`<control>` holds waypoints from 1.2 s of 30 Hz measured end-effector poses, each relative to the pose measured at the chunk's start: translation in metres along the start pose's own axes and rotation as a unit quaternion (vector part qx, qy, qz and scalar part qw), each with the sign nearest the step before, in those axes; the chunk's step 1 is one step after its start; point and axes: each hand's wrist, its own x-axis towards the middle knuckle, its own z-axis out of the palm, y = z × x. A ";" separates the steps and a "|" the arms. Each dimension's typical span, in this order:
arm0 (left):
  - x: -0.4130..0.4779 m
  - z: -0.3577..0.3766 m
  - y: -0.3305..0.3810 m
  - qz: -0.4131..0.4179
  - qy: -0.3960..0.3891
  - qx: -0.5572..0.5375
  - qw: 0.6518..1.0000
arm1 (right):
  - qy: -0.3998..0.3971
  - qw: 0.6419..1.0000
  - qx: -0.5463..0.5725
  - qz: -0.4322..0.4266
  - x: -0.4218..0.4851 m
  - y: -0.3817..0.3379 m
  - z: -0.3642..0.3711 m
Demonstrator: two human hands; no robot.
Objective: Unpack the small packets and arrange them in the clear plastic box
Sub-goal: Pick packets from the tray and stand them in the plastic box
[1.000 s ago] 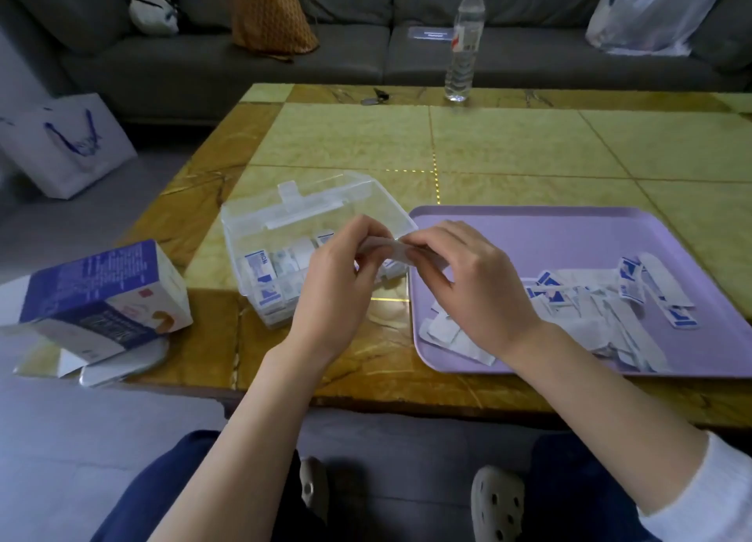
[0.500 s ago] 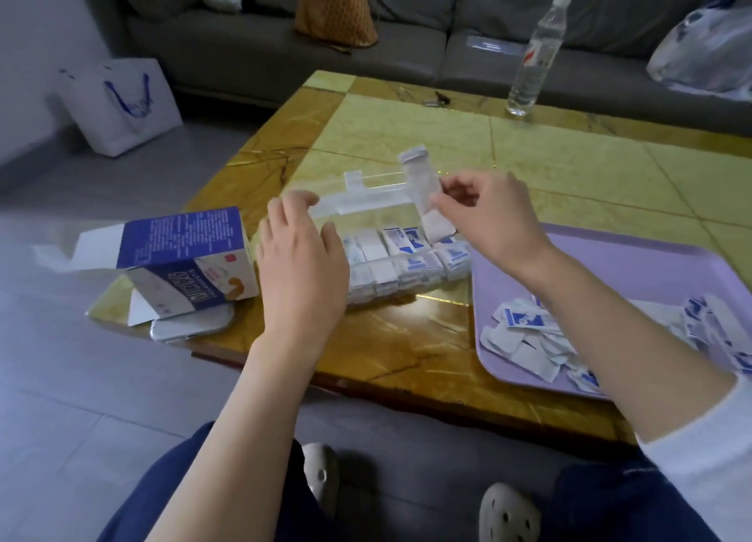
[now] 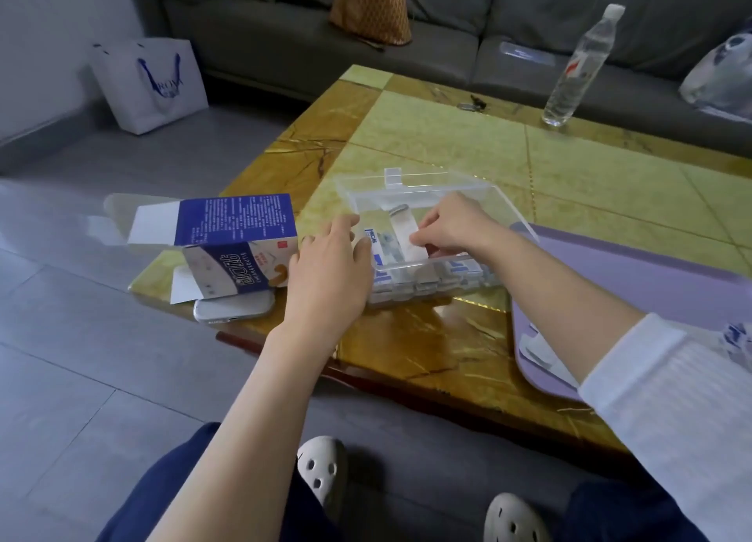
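The clear plastic box (image 3: 468, 199) stands open on the table, with rows of small blue-and-white packets (image 3: 460, 275) standing inside it. My right hand (image 3: 451, 226) reaches into the box and pinches a long white packet (image 3: 405, 236) that stands tilted among the others. My left hand (image 3: 331, 265) rests against the box's left end with its fingers spread, holding nothing. A lilac tray (image 3: 635, 273) at the right carries a few more loose packets (image 3: 736, 334), mostly hidden by my right sleeve.
A blue-and-white carton (image 3: 232, 236) lies open to the left of the box, on top of a phone (image 3: 236, 309) at the table's edge. A water bottle (image 3: 578, 65) stands at the far side. A white paper bag (image 3: 152, 81) sits on the floor.
My right hand has lowered the long packet from above the box down into it. My left hand moved up against the box's left end. The view swung left.
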 end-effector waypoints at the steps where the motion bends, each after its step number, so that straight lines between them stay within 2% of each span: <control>1: 0.000 -0.001 0.000 0.002 -0.001 0.002 1.000 | -0.004 1.000 -0.007 -0.002 0.000 -0.002 0.003; 9: -0.003 -0.002 0.001 -0.003 -0.022 0.002 1.000 | -0.053 0.998 -0.024 0.020 0.005 -0.007 0.011; 16: -0.006 -0.004 0.002 -0.004 -0.034 -0.011 0.999 | -0.024 0.994 -0.108 -0.019 0.003 -0.014 0.014; 25: -0.006 -0.003 0.003 -0.008 -0.038 -0.026 0.999 | -0.034 0.999 -0.038 -0.009 0.000 -0.013 0.009; 28: -0.006 -0.003 0.007 -0.007 -0.008 -0.007 1.000 | 0.032 0.998 -0.017 -0.057 -0.005 -0.005 0.004; 31: -0.008 0.002 0.017 0.022 0.054 0.040 0.997 | 0.178 0.970 -0.002 -0.163 -0.025 0.007 -0.007; 33: -0.011 0.004 0.026 0.080 0.116 0.016 0.990 | 0.256 0.942 0.006 -0.216 -0.040 0.017 -0.016; 36: -0.016 0.011 0.045 0.183 0.158 -0.069 0.968 | 0.300 0.926 0.027 -0.228 -0.057 0.042 -0.027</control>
